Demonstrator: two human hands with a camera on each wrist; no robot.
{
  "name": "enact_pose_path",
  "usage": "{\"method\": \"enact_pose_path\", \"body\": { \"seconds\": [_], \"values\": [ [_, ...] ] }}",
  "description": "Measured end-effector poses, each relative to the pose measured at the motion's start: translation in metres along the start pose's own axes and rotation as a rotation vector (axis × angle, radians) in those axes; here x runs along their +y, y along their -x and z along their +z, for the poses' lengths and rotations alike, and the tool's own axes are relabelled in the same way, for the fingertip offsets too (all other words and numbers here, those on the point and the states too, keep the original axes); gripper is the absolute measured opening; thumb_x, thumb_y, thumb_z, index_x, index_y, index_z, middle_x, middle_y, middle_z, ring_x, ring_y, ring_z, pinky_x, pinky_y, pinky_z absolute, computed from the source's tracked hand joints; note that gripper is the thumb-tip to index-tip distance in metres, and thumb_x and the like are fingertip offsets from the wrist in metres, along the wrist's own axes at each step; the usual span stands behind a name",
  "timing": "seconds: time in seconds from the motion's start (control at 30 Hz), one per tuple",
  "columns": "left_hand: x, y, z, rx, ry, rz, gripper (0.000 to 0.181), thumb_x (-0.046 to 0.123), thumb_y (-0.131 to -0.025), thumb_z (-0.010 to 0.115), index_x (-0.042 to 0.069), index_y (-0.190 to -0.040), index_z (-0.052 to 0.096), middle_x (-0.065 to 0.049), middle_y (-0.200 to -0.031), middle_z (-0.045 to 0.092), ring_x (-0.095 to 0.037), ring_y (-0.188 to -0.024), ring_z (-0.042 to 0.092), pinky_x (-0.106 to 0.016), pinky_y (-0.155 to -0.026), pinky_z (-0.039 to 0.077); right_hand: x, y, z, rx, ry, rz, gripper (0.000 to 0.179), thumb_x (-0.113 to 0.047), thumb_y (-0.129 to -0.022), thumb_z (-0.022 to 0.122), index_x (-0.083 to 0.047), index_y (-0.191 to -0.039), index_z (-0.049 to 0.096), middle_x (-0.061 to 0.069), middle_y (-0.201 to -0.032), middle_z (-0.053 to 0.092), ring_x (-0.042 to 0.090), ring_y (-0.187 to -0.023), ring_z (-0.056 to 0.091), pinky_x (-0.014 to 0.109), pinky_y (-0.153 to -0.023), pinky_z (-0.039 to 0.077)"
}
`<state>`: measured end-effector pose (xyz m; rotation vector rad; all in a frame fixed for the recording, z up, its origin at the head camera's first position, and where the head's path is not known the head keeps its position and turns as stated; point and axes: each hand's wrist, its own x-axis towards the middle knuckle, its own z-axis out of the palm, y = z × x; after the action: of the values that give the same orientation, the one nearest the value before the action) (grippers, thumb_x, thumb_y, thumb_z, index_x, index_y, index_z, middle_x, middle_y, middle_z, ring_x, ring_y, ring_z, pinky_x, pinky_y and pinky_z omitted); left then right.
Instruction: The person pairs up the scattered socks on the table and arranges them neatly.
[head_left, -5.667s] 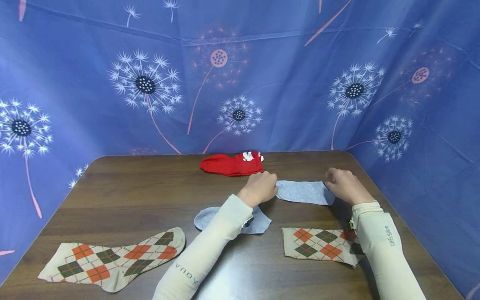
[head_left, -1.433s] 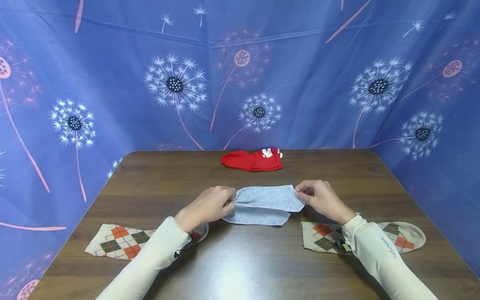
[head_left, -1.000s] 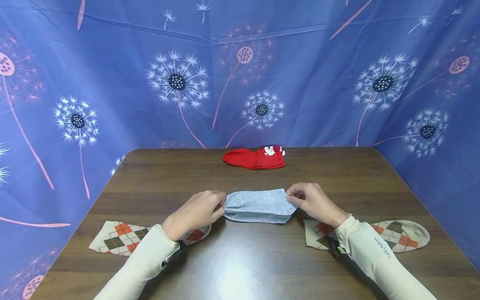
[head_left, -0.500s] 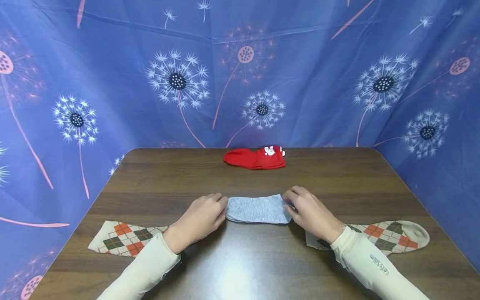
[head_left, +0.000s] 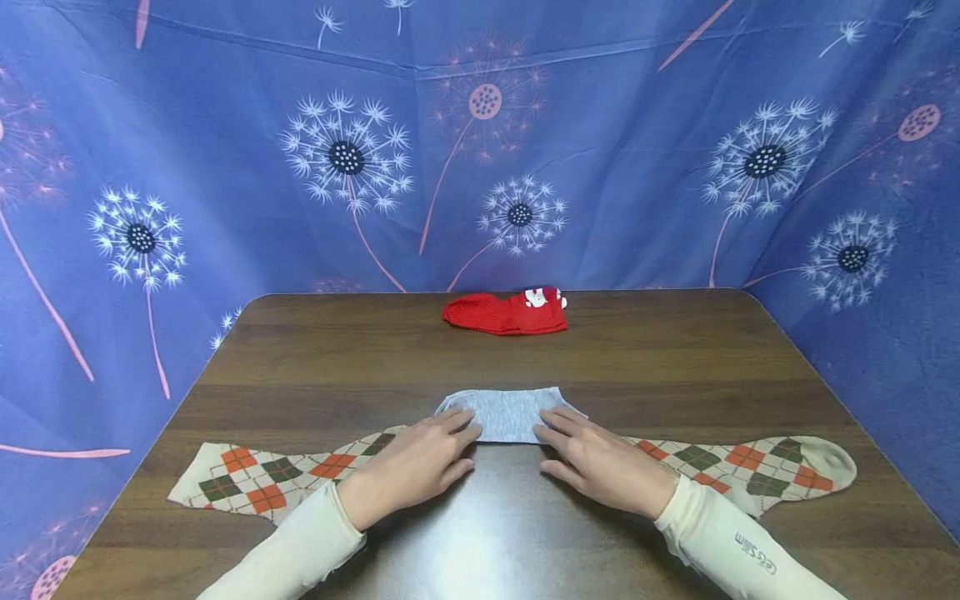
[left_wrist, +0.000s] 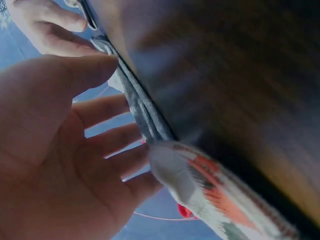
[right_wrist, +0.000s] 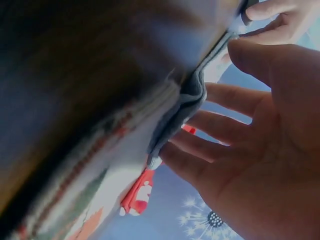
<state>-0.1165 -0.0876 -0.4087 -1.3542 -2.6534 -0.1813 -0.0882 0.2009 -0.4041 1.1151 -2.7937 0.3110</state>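
Note:
Two light grey-blue socks lie stacked flat at the table's middle, the upper sock (head_left: 510,415) covering the lower. On their left end rest the straight, spread fingers of my left hand (head_left: 420,462). My right hand (head_left: 600,462) touches the right end, its fingers likewise extended. Edge-on in the left wrist view, the grey socks (left_wrist: 142,110) show as layers at my fingertips. The right wrist view has the grey fabric (right_wrist: 185,107) with a ripple at its edge. Beige argyle socks lie either side, a left one (head_left: 255,479) and a right one (head_left: 757,471), each partly behind a hand.
A red sock (head_left: 506,314) with a white figure on its cuff lies near the far edge of the brown wooden table (head_left: 337,358). Behind the table hangs a blue dandelion-print cloth (head_left: 600,150).
The grey socks were apart; my hands carried one over and laid it on the other. Both hands have since let go, straightened their fingers and moved inward onto the stack.

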Motion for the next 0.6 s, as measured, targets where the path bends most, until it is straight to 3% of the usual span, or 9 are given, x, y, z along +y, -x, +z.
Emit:
{"method": "enact_pose_path", "body": {
  "seconds": [0.13, 0.3, 0.6],
  "values": [
    [-0.006, -0.002, 0.0, -0.027, 0.059, -0.029, 0.051, 0.036, -0.095, 0.067, 0.005, -0.135, 0.06, -0.019, -0.142, 0.054, -0.034, -0.134, 0.049, -0.049, -0.102, 0.046, 0.006, -0.006, 0.001, -0.001, -0.018, 0.007, 0.046, -0.03, -0.094, 0.069, 0.002, -0.127, 0.064, 0.025, -0.135, 0.057, 0.043, -0.127, 0.052, 0.051, -0.102, 0.044],
    [-0.014, -0.014, -0.004, -0.113, 0.097, -0.073, 0.055, 0.04, -0.096, 0.063, 0.007, -0.14, 0.056, -0.018, -0.148, 0.048, -0.033, -0.139, 0.043, -0.06, -0.1, 0.041, 0.02, -0.017, -0.002, -0.003, -0.056, 0.02, 0.043, -0.026, -0.093, 0.071, 0.003, -0.124, 0.065, 0.026, -0.132, 0.058, 0.043, -0.126, 0.054, 0.05, -0.102, 0.044],
    [-0.034, -0.039, -0.006, -0.212, 0.175, -0.136, 0.056, 0.042, -0.097, 0.062, 0.01, -0.143, 0.054, -0.016, -0.152, 0.043, -0.03, -0.142, 0.038, -0.065, -0.104, 0.035, 0.044, -0.036, -0.002, -0.044, -0.125, 0.085, 0.04, -0.024, -0.096, 0.067, 0.002, -0.127, 0.063, 0.025, -0.136, 0.055, 0.041, -0.128, 0.052, 0.052, -0.103, 0.043]
  ]
}}
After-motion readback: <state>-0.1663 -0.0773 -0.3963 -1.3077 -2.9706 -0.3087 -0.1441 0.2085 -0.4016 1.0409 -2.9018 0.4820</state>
